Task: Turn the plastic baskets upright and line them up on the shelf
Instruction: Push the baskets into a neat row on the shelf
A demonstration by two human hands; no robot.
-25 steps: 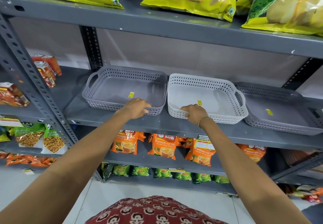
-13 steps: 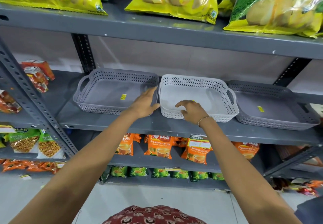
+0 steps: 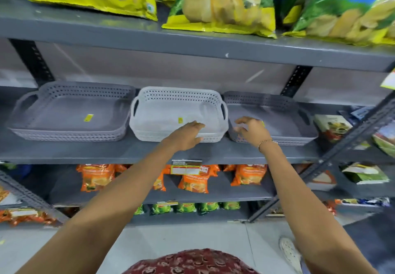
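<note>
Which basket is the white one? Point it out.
The middle basket, white between two grey baskets; the left hand rests on its front rim.

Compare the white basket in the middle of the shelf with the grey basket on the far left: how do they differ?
The white basket is pale, the left grey basket darker. The left hand rests on the white basket's front rim; no hand touches the grey one. The white basket looks narrower, though the wide lens may distort this. Both stand upright, are perforated, handled, and carry a yellow sticker.
</note>
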